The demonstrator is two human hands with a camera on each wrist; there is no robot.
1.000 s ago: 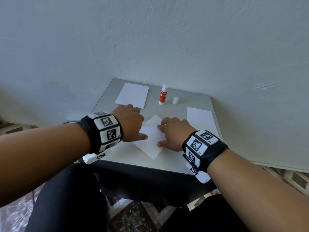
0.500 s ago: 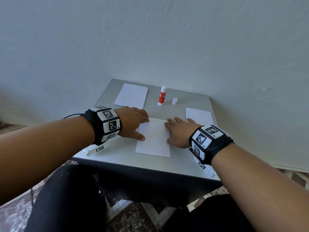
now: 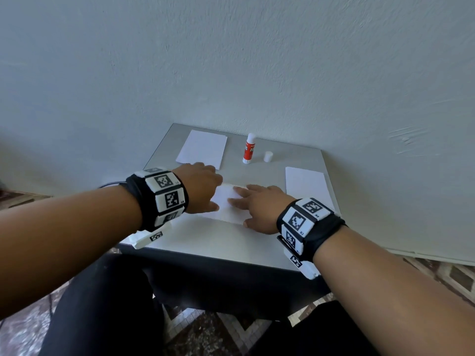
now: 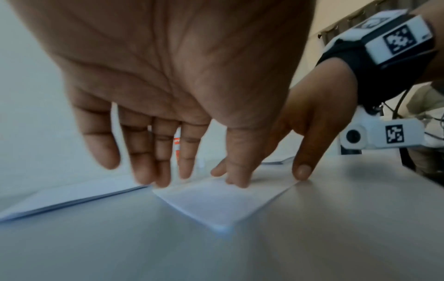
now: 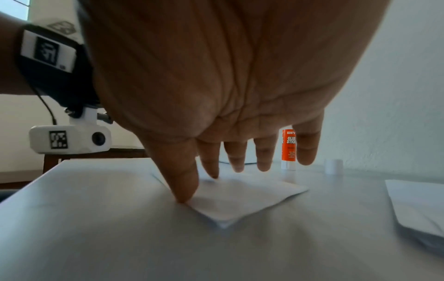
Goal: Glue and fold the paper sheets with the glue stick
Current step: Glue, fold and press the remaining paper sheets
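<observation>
Half a second back the paper point(image 3: 229, 205) was lying as a tall sheet in the middle of the table point(image 3: 205, 240); now it's looking shorter, folded over. Left hand point(image 3: 203, 188) and right hand point(image 3: 259, 209) are both pressing down on it with straight fingers, nothing gripped. Glue stick point(image 3: 249, 148) is still standing uncapped at the back beside its cap point(image 3: 267, 156).

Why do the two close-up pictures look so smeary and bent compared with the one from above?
Head view: even, soft light, sharp on the glue stick and cap. Left wrist view: the left hand looms huge and soft, fingertips motion-blurred over the folded sheet, the table curving. Right wrist view: the right hand is dark against the pale wall, and the nearest table is out of focus.
</observation>
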